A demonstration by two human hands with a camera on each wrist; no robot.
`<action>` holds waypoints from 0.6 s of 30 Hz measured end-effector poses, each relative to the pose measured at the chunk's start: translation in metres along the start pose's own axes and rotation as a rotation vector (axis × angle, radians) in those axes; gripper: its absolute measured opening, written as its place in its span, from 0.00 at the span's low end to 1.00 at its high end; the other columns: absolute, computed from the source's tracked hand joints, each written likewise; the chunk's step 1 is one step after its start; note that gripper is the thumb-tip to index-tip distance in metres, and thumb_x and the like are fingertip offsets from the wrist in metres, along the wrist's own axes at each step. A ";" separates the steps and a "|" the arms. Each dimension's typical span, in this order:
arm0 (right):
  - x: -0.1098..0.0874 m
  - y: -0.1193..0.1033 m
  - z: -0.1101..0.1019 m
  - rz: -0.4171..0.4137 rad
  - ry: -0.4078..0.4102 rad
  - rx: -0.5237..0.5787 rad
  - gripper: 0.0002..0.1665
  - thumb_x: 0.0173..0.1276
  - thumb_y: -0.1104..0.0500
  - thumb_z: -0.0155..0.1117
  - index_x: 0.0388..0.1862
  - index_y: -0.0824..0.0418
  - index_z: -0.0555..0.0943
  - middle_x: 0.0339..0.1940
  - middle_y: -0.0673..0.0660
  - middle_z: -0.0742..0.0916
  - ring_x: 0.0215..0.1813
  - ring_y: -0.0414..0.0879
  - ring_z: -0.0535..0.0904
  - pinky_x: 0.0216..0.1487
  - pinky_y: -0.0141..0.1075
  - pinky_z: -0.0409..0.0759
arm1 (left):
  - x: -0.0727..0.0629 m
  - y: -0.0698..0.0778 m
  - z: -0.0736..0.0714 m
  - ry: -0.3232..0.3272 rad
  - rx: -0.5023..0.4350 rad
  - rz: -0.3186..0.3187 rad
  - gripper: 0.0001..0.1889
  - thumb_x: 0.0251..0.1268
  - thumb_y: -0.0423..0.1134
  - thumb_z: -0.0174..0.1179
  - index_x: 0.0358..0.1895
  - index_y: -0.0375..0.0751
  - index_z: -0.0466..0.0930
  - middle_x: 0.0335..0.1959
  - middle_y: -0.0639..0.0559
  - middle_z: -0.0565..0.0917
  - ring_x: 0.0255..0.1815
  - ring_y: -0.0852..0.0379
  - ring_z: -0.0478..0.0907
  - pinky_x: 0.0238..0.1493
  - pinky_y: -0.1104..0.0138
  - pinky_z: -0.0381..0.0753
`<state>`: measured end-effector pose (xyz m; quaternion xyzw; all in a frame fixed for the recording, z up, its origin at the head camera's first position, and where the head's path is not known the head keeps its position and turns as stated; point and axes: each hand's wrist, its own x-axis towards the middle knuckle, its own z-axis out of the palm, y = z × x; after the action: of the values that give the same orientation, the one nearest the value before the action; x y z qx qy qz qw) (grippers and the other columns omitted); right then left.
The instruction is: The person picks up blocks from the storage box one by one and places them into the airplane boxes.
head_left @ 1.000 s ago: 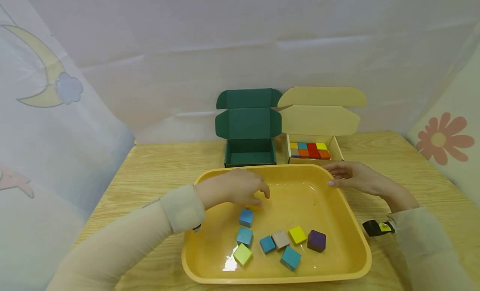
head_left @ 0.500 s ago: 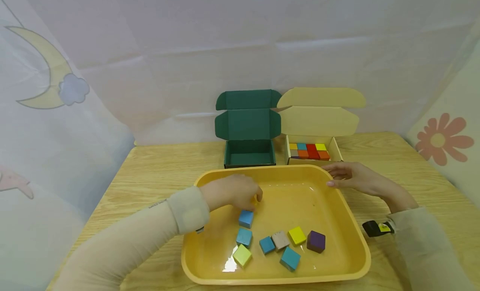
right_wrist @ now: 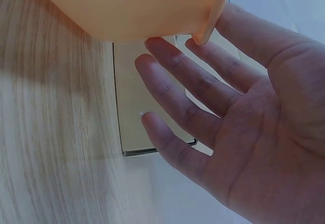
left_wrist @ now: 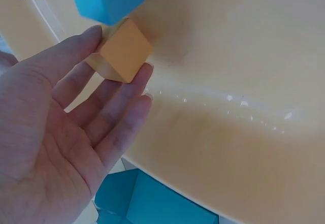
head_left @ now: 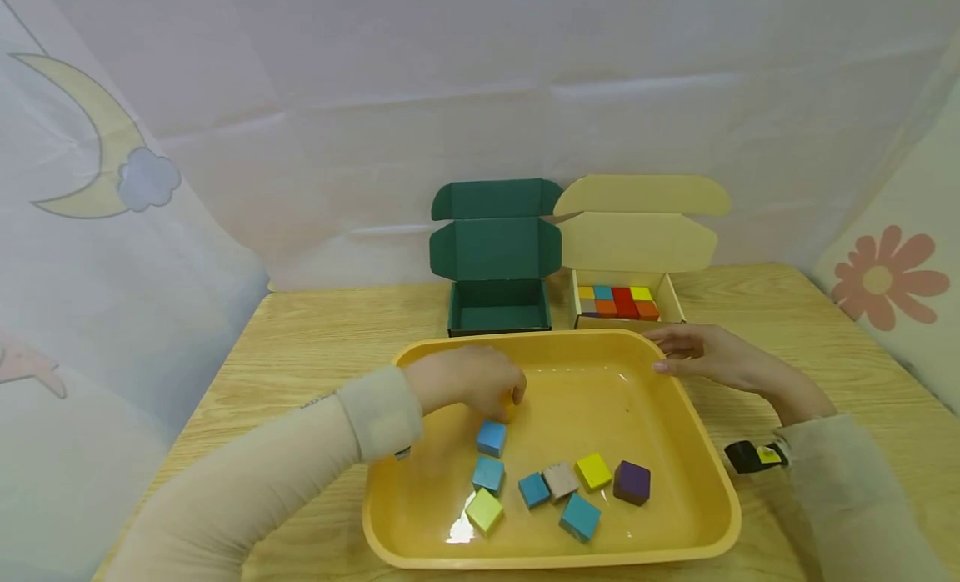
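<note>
My left hand [head_left: 480, 383] reaches into the yellow tray [head_left: 555, 560]. In the left wrist view, thumb and fingertips pinch an orange-yellow cube [left_wrist: 125, 51], mostly hidden by the hand in the head view. Close beside it lies a blue cube [head_left: 491, 438]. My right hand [head_left: 716, 357] is at the tray's far right corner, thumb over the rim and fingers along the outside. Toward the tray's front lie another blue cube [head_left: 489, 474], a lime cube [head_left: 484, 511], a small blue cube [head_left: 535, 489], a beige cube [head_left: 560, 480], a yellow cube [head_left: 594, 471], a teal cube [head_left: 581, 517] and a purple cube [head_left: 632, 482].
Behind the tray stand two boxes with raised lids. The dark green box [head_left: 499, 330] shows a bare inside; the cream box [head_left: 672, 298] holds several coloured cubes [head_left: 622, 302]. All rest on a wooden table [head_left: 322, 340] before a hanging cloth [head_left: 390, 132].
My left hand has moved slightly down and left within the tray, and its fingers have closed on the orange-yellow cube. My right hand keeps its place at the tray's corner.
</note>
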<state>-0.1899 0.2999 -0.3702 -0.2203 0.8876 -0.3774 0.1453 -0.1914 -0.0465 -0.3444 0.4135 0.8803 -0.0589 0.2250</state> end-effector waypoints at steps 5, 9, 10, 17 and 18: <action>-0.002 0.001 -0.001 0.008 -0.001 -0.003 0.31 0.73 0.55 0.64 0.70 0.66 0.71 0.57 0.61 0.84 0.57 0.57 0.80 0.51 0.34 0.79 | 0.000 -0.005 -0.010 0.021 -0.025 0.053 0.15 0.66 0.41 0.64 0.56 0.49 0.83 0.50 0.55 0.83 0.42 0.57 0.76 0.49 0.66 0.76; -0.002 0.001 -0.001 0.012 -0.002 -0.002 0.31 0.73 0.55 0.64 0.70 0.66 0.71 0.57 0.62 0.84 0.57 0.57 0.80 0.50 0.35 0.79 | -0.004 -0.009 -0.020 0.063 -0.045 0.094 0.17 0.67 0.42 0.65 0.58 0.49 0.83 0.49 0.56 0.83 0.44 0.57 0.75 0.51 0.66 0.75; -0.002 0.002 -0.001 0.011 -0.004 0.005 0.31 0.73 0.55 0.64 0.70 0.66 0.71 0.57 0.62 0.84 0.57 0.57 0.80 0.50 0.35 0.79 | -0.005 -0.009 -0.023 0.075 -0.049 0.101 0.17 0.67 0.42 0.65 0.58 0.48 0.83 0.49 0.56 0.83 0.44 0.57 0.75 0.51 0.66 0.75; -0.001 0.002 0.000 -0.006 -0.007 0.025 0.30 0.73 0.57 0.64 0.69 0.67 0.71 0.55 0.62 0.84 0.55 0.52 0.81 0.49 0.34 0.80 | -0.012 -0.018 -0.040 0.166 -0.069 0.097 0.16 0.67 0.43 0.66 0.57 0.48 0.83 0.50 0.56 0.83 0.48 0.56 0.77 0.54 0.65 0.75; -0.001 0.001 0.000 -0.007 -0.006 0.022 0.30 0.73 0.56 0.63 0.69 0.66 0.71 0.55 0.62 0.84 0.54 0.51 0.81 0.49 0.34 0.80 | -0.012 -0.021 -0.042 0.175 -0.070 0.091 0.16 0.67 0.43 0.66 0.57 0.48 0.83 0.51 0.56 0.83 0.48 0.56 0.77 0.54 0.65 0.75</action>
<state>-0.1897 0.3010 -0.3713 -0.2230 0.8821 -0.3871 0.1493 -0.2148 -0.0564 -0.3029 0.4483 0.8785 0.0185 0.1643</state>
